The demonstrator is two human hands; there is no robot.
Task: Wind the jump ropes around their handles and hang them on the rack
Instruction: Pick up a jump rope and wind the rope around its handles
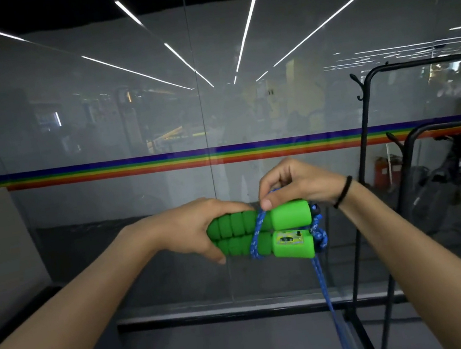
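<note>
Blue rope [328, 294] hangs from two green handles [262, 231], one turn wrapped. Left hand [192, 228] clasps the stacked handles; right hand [294, 182] pinches rope. Black rack [366, 122] stands right.

No text, brand or number can be read. The lower green handle [264, 244] carries a small yellowish label [289, 238] at about 3 o'clock of its middle, but its print is too blurred to make out.
</note>
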